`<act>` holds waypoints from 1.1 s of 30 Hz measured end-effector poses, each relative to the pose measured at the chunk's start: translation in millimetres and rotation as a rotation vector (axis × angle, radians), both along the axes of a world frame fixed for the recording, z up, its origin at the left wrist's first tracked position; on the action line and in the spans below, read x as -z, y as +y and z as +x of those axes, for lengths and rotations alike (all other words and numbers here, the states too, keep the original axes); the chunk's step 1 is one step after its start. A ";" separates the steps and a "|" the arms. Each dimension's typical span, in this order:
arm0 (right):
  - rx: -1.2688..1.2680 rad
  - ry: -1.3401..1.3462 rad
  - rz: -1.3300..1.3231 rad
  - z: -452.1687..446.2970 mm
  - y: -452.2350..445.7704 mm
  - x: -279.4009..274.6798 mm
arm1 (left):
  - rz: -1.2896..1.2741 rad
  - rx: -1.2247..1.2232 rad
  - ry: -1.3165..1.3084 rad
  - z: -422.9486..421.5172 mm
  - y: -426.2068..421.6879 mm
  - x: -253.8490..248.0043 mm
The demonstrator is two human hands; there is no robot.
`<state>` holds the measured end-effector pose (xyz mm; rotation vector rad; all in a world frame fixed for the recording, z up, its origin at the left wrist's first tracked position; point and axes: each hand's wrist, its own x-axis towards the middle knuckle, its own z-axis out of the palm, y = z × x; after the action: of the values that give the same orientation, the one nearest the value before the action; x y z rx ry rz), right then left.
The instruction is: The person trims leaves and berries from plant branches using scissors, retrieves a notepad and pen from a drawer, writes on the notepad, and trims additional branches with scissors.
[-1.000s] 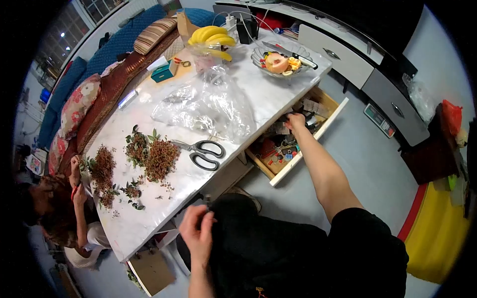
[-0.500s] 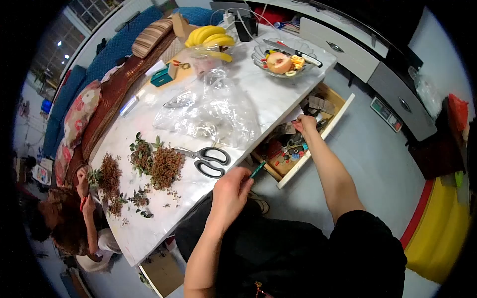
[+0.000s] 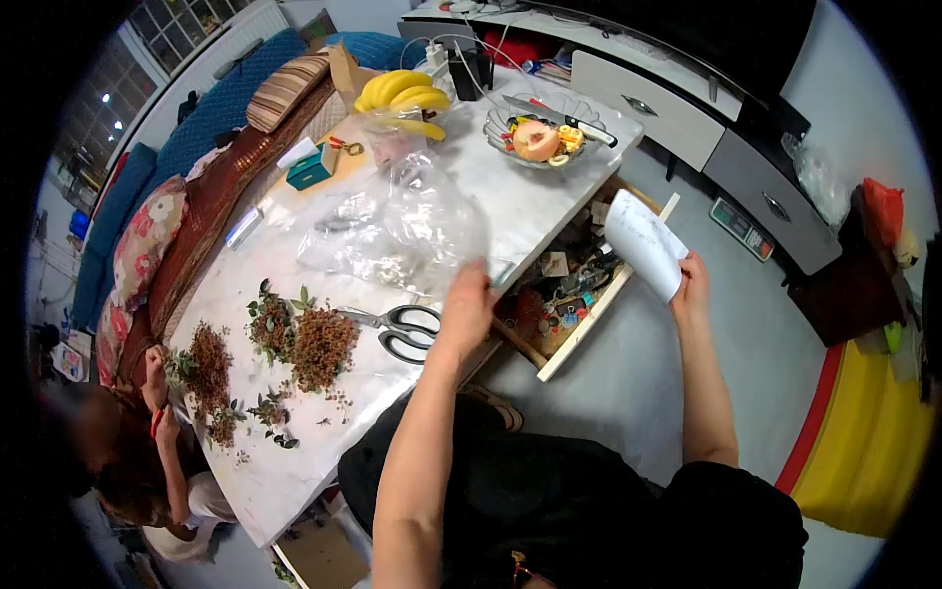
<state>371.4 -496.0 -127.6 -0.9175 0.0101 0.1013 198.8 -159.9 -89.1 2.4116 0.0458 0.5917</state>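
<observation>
In my right hand (image 3: 692, 285) is a white sheet of paper (image 3: 643, 240) with handwriting on it, pinched at its lower right edge and curling over the open drawer (image 3: 587, 332). My left hand (image 3: 467, 309) is closed above the table edge, slightly blurred. A slim green pen (image 3: 500, 272) sticks out past its fingers, smeared by motion. Just left of that hand lie black-handled scissors (image 3: 407, 331) on the white table (image 3: 392, 412). A crumpled clear plastic bag (image 3: 392, 231) spreads behind it. Small clips and odds and ends fill the drawer.
Bunches of dried berries (image 3: 324, 344) lie on the table, with another person's hands (image 3: 162, 398) at its left edge. Farther back are bananas (image 3: 402, 93) and a glass bowl (image 3: 549, 133) holding cut fruit and a knife. A scale (image 3: 743, 230) rests on the floor.
My right hand has come up out of the drawer and moved right, now with the paper in it. My left hand has risen toward the plastic bag with the pen.
</observation>
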 end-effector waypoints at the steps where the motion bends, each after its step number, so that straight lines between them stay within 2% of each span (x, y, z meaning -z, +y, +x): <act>1: -0.099 -0.024 0.005 1.1 4.4 -9.0 | 0.121 -0.099 -0.065 0.7 10.5 5.3; 2: -0.103 -0.027 0.005 2.5 13.9 -15.5 | 0.121 -0.103 -0.068 -1.1 21.8 10.7; 4: -0.261 0.035 0.028 0.9 46.9 -31.7 | 0.024 -0.293 0.117 -3.7 33.4 6.5; 6: -0.364 -0.002 -0.005 -7.8 89.3 -48.6 | 0.002 -0.361 0.130 -9.2 32.4 -3.5; 8: -0.452 -0.095 0.016 12.5 125.3 -16.9 | -0.266 -0.419 -0.021 -14.6 31.0 -9.0; 9: -0.420 -0.051 -0.034 14.1 144.8 -15.3 | -0.370 -0.508 -0.054 -19.1 23.5 -20.6; 10: -0.388 -0.006 -0.085 13.9 164.0 -15.5 | -0.370 -0.517 -0.053 -22.0 21.8 -27.8; 12: -0.374 -0.018 -0.306 16.1 188.9 -16.3 | -0.314 -0.645 -0.235 -25.1 22.4 -36.9; 14: -0.297 -0.221 -0.603 20.4 205.2 -8.4 | -0.235 -0.671 -0.320 -26.5 24.0 -37.5; 15: -0.299 -0.224 -0.604 14.8 206.1 -16.7 | -0.199 -0.617 -0.295 -26.2 22.2 -36.4; 17: 0.431 -1.142 -1.387 -12.2 200.7 -51.2 | -0.127 -0.543 -0.191 -24.2 14.8 -36.0; 18: 0.432 -1.143 -1.386 -25.1 202.0 -61.3 | -0.071 -0.525 -0.154 -21.3 12.3 -28.0; 20: 0.021 -1.192 -1.029 -53.1 205.9 -73.4 | 0.109 -0.458 -0.048 -14.6 6.9 -20.3; 22: -0.235 -1.367 -1.066 -76.3 209.8 -74.8 | 0.147 -0.434 -0.021 -9.3 -1.9 -21.5; 24: -0.271 -1.348 -1.078 -81.1 217.8 -63.7 | 0.011 -0.398 -0.041 -6.4 -9.9 -22.6; 26: -0.307 -1.334 -1.083 -77.2 223.7 -49.9 | 0.004 -0.377 -0.055 -4.7 -9.2 -18.1; 28: -0.226 -1.289 -1.107 -69.5 227.0 -44.5 | -0.053 -0.255 -0.079 -3.7 -5.8 -19.7; 29: -0.168 -1.251 -1.118 -62.9 226.9 -42.5 | -0.061 -0.220 0.038 -4.5 -0.8 -20.8; 30: -0.122 -1.184 -1.005 -51.3 229.2 -34.9 | -0.061 -0.222 0.039 -1.9 6.0 -15.6; 32: -0.284 -0.767 -0.835 -42.5 230.8 -40.4 | 0.242 -0.321 -0.051 2.0 19.4 1.0; 33: -0.479 -0.410 -0.623 -38.8 230.5 -45.0 | 0.262 -0.350 0.125 -1.0 21.8 -1.1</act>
<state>332.6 -265.5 -82.6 -1.5369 -0.5894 0.3665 197.8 -138.1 -87.9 2.7163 0.4793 0.6337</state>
